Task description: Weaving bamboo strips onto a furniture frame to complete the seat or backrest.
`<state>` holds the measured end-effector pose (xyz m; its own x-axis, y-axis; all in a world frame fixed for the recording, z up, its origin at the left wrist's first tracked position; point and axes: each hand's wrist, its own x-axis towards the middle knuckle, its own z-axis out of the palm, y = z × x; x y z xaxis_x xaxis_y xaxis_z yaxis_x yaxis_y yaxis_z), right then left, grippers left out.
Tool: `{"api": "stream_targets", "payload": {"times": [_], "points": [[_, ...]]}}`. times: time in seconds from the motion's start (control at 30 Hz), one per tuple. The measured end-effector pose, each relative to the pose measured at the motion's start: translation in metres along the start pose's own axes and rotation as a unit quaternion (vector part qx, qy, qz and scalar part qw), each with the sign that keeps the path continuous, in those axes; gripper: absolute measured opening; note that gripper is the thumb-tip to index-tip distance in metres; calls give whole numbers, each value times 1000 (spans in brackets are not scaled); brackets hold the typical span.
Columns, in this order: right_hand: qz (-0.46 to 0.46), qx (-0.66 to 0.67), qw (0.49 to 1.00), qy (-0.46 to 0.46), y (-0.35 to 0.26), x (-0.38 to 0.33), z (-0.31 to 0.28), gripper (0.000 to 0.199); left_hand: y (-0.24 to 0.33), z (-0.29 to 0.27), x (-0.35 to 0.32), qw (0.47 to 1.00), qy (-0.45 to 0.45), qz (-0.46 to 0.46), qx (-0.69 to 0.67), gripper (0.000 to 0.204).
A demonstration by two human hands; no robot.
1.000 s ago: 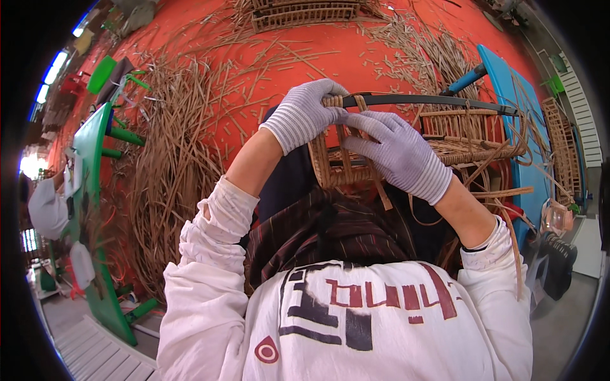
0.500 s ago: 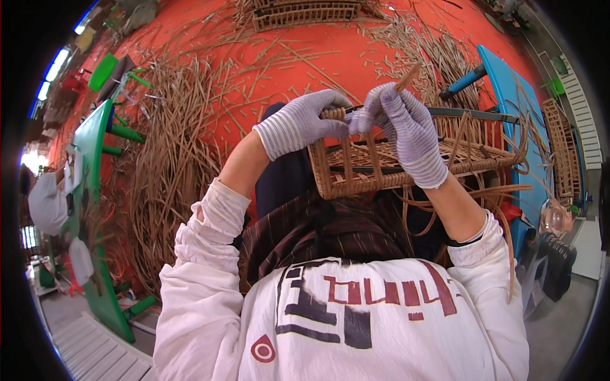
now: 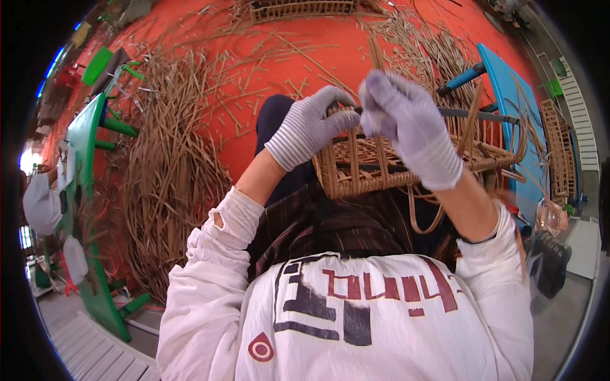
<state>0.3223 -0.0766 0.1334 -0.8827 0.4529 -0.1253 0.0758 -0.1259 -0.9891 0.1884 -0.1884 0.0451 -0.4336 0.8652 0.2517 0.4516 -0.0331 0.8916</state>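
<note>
A brown woven basket (image 3: 365, 171) rests across my lap, tilted, with a dark rod along its far rim. My left hand (image 3: 311, 124), in a striped pale glove, is closed round the basket's upper left corner, thumb and fingers pinching the rim. Just right of it, my gloved right hand (image 3: 413, 130) is closed and a little blurred by motion. A flat brown weaving strip (image 3: 375, 54) sticks up from its fingers. The fingertips of both hands nearly meet over the rim. Loose strips loop down from the basket's near side.
Brown strips (image 3: 168, 171) lie in a big heap on the red floor at left, with more at far right. A green table (image 3: 79, 190) stands on the left, a blue one (image 3: 508, 101) on the right. Another woven basket (image 3: 302, 9) sits at the far edge.
My right hand has shifted slightly, its strip now pointing more upright and further left. My left hand has moved a little to the right, still on the basket corner.
</note>
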Motion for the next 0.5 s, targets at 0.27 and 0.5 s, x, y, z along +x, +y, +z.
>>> {"api": "stream_targets", "payload": {"times": [0.27,0.5], "points": [[69,-96,992,-35,19,116,-13,35,8,3,0,990,14,0,140,35],[226,-299,925,-64,50,145,-13,40,19,8,-6,987,30,8,155,32]]}}
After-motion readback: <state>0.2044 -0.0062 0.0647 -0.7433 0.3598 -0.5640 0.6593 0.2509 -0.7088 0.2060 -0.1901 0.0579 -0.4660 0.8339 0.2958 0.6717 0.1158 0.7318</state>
